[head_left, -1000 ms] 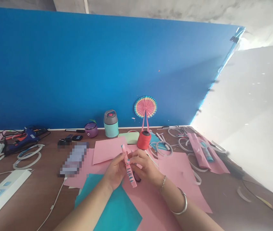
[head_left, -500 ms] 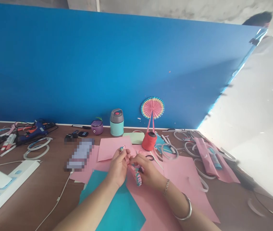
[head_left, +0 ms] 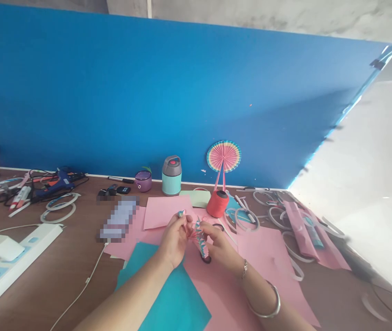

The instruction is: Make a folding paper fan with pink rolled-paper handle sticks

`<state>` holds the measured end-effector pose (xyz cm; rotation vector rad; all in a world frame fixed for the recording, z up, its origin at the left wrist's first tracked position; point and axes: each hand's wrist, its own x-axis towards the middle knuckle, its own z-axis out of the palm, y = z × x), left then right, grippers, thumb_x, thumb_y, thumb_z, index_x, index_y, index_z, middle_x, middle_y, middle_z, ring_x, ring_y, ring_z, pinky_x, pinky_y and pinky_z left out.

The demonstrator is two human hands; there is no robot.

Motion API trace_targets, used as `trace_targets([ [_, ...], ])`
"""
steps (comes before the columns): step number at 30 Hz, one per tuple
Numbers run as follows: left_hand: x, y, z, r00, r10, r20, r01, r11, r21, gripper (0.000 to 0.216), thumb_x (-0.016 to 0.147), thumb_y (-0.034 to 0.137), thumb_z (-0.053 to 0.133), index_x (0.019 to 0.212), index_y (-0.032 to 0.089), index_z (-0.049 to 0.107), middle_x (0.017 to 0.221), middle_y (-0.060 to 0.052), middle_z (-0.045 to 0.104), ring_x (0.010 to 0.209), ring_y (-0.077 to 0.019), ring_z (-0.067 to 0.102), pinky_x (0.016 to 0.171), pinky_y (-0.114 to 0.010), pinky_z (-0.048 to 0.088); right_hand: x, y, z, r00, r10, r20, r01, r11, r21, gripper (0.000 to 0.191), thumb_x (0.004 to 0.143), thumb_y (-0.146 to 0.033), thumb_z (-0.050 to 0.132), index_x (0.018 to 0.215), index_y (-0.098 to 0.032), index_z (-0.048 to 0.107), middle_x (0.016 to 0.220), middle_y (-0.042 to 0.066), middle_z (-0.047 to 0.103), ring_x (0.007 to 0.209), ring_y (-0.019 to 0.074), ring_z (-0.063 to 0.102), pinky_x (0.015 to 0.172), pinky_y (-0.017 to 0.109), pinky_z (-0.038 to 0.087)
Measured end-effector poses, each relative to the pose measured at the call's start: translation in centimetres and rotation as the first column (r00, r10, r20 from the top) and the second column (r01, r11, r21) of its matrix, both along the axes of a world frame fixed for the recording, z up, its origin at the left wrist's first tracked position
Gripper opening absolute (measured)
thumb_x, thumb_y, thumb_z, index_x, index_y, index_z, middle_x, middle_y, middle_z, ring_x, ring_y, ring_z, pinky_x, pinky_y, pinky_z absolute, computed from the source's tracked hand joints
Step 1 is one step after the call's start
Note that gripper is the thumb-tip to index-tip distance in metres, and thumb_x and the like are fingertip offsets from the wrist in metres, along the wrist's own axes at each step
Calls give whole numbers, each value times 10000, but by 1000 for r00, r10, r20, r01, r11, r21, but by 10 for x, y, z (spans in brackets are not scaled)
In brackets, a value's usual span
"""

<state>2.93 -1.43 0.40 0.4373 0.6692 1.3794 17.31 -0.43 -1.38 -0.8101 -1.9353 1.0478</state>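
Note:
Both of my hands hold a pleated pink-and-teal paper strip [head_left: 200, 238] above the sheets in the middle of the table. My left hand [head_left: 174, 239] pinches its upper end, fingers closed. My right hand [head_left: 219, 244] grips the lower, fanned-out part, fingers closed too. The strip is bent at the middle, where the folds spread a little. Under my hands lie pink paper sheets [head_left: 251, 250] and a teal sheet [head_left: 168, 299]. A dark scissor handle [head_left: 206, 259] peeks out beneath my right hand.
A red thread spool [head_left: 217, 203], a finished paper fan [head_left: 223, 157], a teal flask [head_left: 171, 175] and a purple pot [head_left: 143, 181] stand by the blue wall [head_left: 147, 101]. A glue gun [head_left: 58, 182], tape rings [head_left: 59, 213] and a power strip [head_left: 16, 257] lie left. Rings and pink strips [head_left: 297, 225] lie right.
The straight folded strip is now bent in the middle and fanning open between my hands. My head has turned slightly, shifting the scene to the right.

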Motion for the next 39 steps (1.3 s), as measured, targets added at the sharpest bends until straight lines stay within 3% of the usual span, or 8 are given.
trace_targets([
  [3,2,-1,0,1000,6,-14,-6,1000,0,108,695,225,647,738,164,569,664,23,549,552,-87,490,555,-231,409,-1,-1,-1,998,12,-60,-15,999,-48,42,787,-245,569,782,-204,580,794,14,545,745,151,487,656,269,409],
  [7,2,-2,1,999,3,-42,-3,1000,0,100,715,233,623,769,183,555,684,23,547,570,-99,493,546,-235,397,-3,-3,-2,993,3,-118,-18,992,-126,131,764,-246,587,891,-218,596,796,2,556,696,136,492,649,263,415],
  [14,5,-5,2,991,7,-133,3,997,74,86,760,239,599,809,196,543,715,25,545,629,-102,492,622,-229,405,-3,-2,0,989,2,-150,-32,981,-193,119,753,-299,643,794,-205,583,755,-2,551,626,116,460,707,282,452],
  [20,5,-4,-3,983,40,-179,-18,992,122,131,767,264,621,856,203,546,773,13,582,687,-113,521,656,-232,407,-4,-1,0,977,23,-214,-56,987,-148,201,749,-371,657,785,-207,547,764,4,540,639,125,477,693,290,454],
  [24,4,-4,-1,984,19,-175,-3,996,89,151,791,278,584,919,215,532,839,-9,626,708,-136,564,647,-254,422,-5,-4,4,987,10,-162,-34,989,-147,113,751,-266,624,805,-212,541,772,-5,516,650,122,482,624,257,430],
  [27,2,-3,3,990,8,-144,-3,999,37,180,798,295,574,950,214,521,856,-28,652,739,-158,597,645,-263,430,-5,-5,6,992,-8,-123,1,998,-58,90,742,-205,597,824,-213,563,831,12,515,710,132,493,574,232,410],
  [31,0,-1,3,994,-5,-105,6,1000,6,211,807,284,574,995,205,521,850,-39,666,763,-167,616,670,-274,441,-5,-5,7,996,-34,-86,40,997,65,139,732,-146,575,851,-215,594,928,41,547,810,150,519,624,250,427],
  [39,1,1,0,999,-28,-35,27,999,-35,235,795,287,601,1001,213,514,852,-37,661,736,-179,642,639,-290,471,-5,-9,12,999,29,-34,-25,992,121,127,760,-143,586,859,-221,603,1027,73,629,979,201,564,720,305,451],
])
